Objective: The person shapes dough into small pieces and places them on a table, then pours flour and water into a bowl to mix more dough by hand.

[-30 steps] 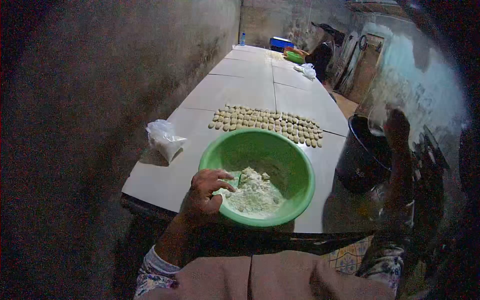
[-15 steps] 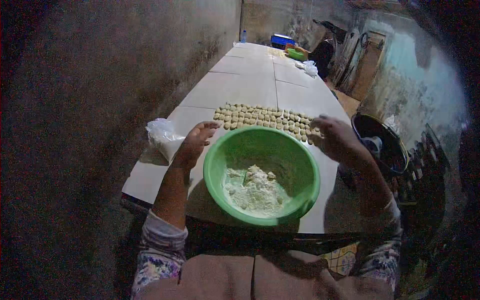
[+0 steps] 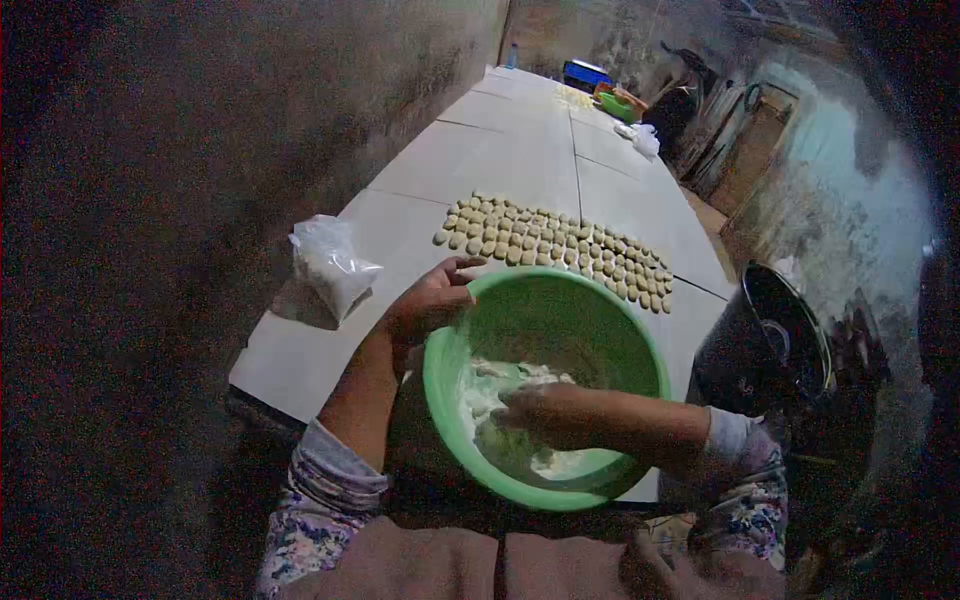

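Observation:
A green plastic basin (image 3: 648, 350) with white flour (image 3: 478, 398) in it sits at the near edge of the table. My left hand (image 3: 436, 300) grips the basin's left rim, its fingers bent at the edge. Down inside the basin, my right hand (image 3: 535, 412) is in the flour; its fingers are blurred and partly hidden. Beyond the basin, small dough pieces (image 3: 545, 240) lie in several close rows. To the left of my left hand stands a clear plastic bag (image 3: 335, 268) with white powder inside.
The long white table (image 3: 510, 150) runs along a wall on the left. At its far end are another green basin (image 3: 618, 106), a blue object (image 3: 585, 74), a white plastic bag (image 3: 643, 138) and a person in dark clothing (image 3: 680, 112). A black bucket (image 3: 745, 350) stands at the right.
My right hand has moved from above the right rim down into the flour. My left hand has come onto the left rim. The flour heap now looks flatter and more spread.

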{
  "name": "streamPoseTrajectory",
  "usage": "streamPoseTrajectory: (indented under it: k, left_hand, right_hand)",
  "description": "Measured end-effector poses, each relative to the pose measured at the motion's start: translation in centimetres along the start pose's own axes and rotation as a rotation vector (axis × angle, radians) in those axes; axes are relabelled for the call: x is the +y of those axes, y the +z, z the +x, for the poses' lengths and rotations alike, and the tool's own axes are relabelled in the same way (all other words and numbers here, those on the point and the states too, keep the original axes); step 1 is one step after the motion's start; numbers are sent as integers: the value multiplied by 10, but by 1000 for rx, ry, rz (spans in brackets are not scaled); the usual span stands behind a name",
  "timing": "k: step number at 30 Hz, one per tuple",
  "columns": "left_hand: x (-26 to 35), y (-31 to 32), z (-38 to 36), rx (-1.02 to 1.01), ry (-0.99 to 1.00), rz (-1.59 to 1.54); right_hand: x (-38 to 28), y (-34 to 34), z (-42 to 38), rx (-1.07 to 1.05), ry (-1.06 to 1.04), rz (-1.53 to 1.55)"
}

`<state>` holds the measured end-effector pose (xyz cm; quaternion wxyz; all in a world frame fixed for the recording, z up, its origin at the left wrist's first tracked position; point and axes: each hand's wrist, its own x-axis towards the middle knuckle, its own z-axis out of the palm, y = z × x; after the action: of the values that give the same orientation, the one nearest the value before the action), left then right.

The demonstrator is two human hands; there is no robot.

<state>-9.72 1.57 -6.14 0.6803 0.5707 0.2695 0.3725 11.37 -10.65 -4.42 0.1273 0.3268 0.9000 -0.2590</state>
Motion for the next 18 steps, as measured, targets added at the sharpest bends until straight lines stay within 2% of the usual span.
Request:
streamPoseTrajectory:
  k: [1, 5, 6, 7, 10, 11, 12, 13, 15, 18]
  left_hand:
    - [-5, -3, 3, 3, -5, -12]
    - [-13, -7, 8, -41, 48, 49]
    - [-9, -5, 6, -65, 32, 63]
    - [-6, -4, 2, -85, 15, 72]
    - [5, 6, -8, -64, 0, 33]
    - [4, 6, -7, -64, 5, 13]
    - [3, 5, -5, -57, 12, 48]
    - [3, 5, -5, -58, 11, 45]
    - [4, 5, -6, -117, 19, -9]
    - [-2, 3, -4, -128, 21, -71]
  right_hand:
    - [-15, -5, -2, 13, 110, 6]
    - [-14, -29, -3, 58, 190, 88]
    - [5, -26, -4, 267, -10, -109]
    - [25, -33, -9, 151, 159, 18]
    - [63, -31, -29, 58, 245, -1]
    - [80, -12, -39, 75, 218, -174]
    - [77, -3, -43, 90, 189, -347]
    - [70, 3, -46, 87, 191, -346]
    - [11, -9, -48, -192, 257, -345]
    - [-33, -7, -51, -146, 233, -212]
